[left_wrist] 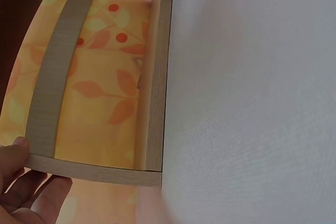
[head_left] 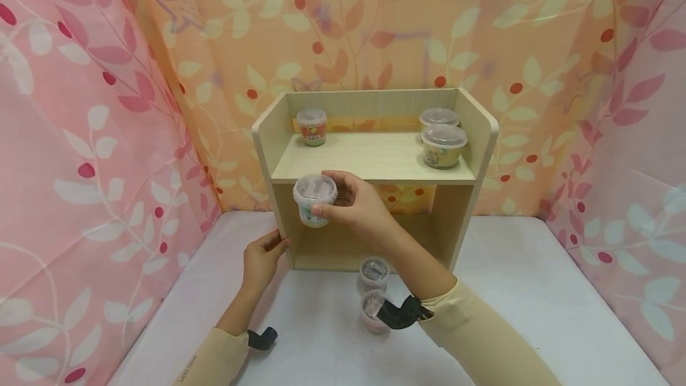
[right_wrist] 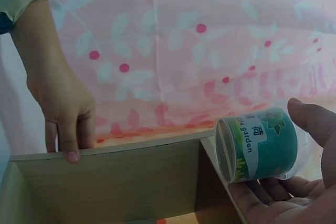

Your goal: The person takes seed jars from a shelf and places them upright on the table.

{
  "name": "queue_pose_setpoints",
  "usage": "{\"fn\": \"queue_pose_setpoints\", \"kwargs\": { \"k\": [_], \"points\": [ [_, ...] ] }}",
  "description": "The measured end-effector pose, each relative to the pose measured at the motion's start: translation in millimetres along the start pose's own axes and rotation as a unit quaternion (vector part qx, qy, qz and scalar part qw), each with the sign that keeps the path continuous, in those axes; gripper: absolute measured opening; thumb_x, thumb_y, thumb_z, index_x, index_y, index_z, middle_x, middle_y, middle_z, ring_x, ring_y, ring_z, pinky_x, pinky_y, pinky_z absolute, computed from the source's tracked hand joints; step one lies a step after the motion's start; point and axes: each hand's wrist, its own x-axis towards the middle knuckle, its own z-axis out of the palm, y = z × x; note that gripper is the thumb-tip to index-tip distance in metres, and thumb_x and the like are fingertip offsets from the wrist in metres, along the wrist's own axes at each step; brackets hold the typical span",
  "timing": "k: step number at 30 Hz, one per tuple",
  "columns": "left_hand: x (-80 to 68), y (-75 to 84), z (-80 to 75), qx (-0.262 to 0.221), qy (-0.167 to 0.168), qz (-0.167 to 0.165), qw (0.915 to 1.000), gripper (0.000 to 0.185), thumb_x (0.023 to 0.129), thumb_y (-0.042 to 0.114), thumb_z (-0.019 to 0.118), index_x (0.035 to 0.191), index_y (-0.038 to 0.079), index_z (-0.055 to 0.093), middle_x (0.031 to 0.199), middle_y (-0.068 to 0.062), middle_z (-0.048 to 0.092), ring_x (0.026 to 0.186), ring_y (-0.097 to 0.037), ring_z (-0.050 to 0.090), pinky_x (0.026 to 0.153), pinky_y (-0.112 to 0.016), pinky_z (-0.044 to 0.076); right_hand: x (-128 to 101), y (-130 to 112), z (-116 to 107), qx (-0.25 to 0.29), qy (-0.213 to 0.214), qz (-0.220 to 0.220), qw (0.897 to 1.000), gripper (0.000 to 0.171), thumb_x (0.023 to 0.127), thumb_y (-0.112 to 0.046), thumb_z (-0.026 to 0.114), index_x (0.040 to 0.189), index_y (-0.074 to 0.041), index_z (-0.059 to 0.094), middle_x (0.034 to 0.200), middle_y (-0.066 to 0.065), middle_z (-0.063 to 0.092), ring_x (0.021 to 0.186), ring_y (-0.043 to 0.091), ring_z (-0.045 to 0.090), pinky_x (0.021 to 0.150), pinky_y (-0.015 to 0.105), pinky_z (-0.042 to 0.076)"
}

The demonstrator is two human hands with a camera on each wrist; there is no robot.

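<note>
Cup (head_left: 308,210) with a clear lid and a teal label lettered "garden" is held up before the front edge of the shelf unit's (head_left: 354,156) upper board, toward that board's left corner. The right hand (head_left: 356,204) pinches it between thumb and fingers; the left hand (head_left: 261,262) grips the front edge of the left side panel (head_left: 265,142), low down, thumb on one face and fingers on the other. On the upper board a red-labelled cup (head_left: 312,131) stands by the left edge, and two lidded tubs (head_left: 443,149) sit at the right edge, one behind the other. Two more lidded cups (head_left: 374,271) are on the table (head_left: 514,296), just off the middle of the unit's bottom front edge, the nearer partly hidden by a dark bracket (head_left: 399,314) at the right wrist
</note>
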Motion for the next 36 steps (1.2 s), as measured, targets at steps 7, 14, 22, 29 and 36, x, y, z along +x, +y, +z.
{"fn": "queue_pose_setpoints", "kwargs": {
  "k": [7,14,22,29,36],
  "points": [
    [0.0,-0.1,-0.1,-0.006,0.0,0.001,1.0,0.035,0.091,0.017,0.08,0.122,0.002,0.074,0.116,-0.014,0.076,0.105,-0.027,0.073,0.08,-0.017,0.059,-10,23,6,-0.02,0.001,0.012,1.0,0.069,0.086,-0.009,0.083,0.147,-0.007,0.052,0.134,0.012,0.063,0.116,0.023,0.064,0.097,0.031,0.057],
    [0.4,-1.0,-0.2,-0.006,-0.001,0.003,1.0,0.036,0.091,0.02,0.08,0.122,0.003,0.074,0.116,-0.013,0.076,0.106,-0.027,0.073,0.08,-0.014,0.057,-13,45,12,-0.022,0.005,0.045,0.999,0.069,0.084,-0.011,0.085,0.145,-0.006,0.052,0.134,0.01,0.064,0.118,0.023,0.063,0.099,0.032,0.056],
    [0.5,-0.3,0.6,-0.004,0.001,-0.002,1.0,0.034,0.091,0.014,0.079,0.122,0.003,0.074,0.115,-0.013,0.076,0.105,-0.026,0.073,0.079,-0.014,0.057,-18,80,20,-0.003,-0.006,0.075,0.997,0.073,0.085,-0.014,0.085,0.148,-0.006,0.049,0.138,0.011,0.06,0.118,0.024,0.065,0.096,0.032,0.058],
    [0.2,-0.4,1.4,-0.002,0.009,0.005,0.9999,0.033,0.09,0.012,0.081,0.12,0.0,0.075,0.112,-0.015,0.077,0.103,-0.027,0.074,0.077,-0.013,0.056,-20,109,27,-0.002,0.0,0.099,0.995,0.076,0.086,-0.012,0.084,0.15,0.0,0.045,0.138,0.015,0.057,0.117,0.024,0.064,0.093,0.031,0.059],
    [0.8,-2.3,1.3,-0.003,0.01,0.008,0.9999,0.033,0.09,0.013,0.081,0.12,0.0,0.075,0.112,-0.015,0.077,0.1,-0.023,0.074,0.077,-0.012,0.056,-21,129,36,-0.003,0.011,0.117,0.993,0.075,0.084,-0.009,0.085,0.147,0.002,0.047,0.136,0.016,0.058,0.113,0.023,0.064,0.091,0.031,0.059]
  ]
}}
